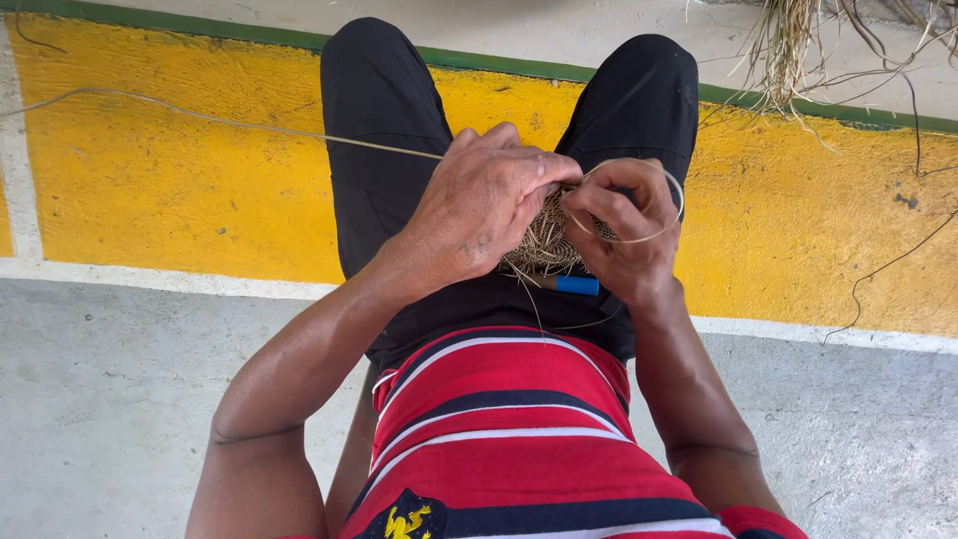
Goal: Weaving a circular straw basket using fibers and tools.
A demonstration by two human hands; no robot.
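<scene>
Over my lap, my left hand and my right hand both grip a small woven piece of tan straw. A long thin strand of fibre runs from under my left hand out to the far left. Around my right hand's fingers curls a loop of the same strand. A blue-capped tool lies on my lap just under the woven piece, partly hidden by my hands.
I sit in black shorts and a red striped shirt. The floor has a yellow painted band with white and green lines, and grey concrete near me. Loose dry fibres lie at the upper right.
</scene>
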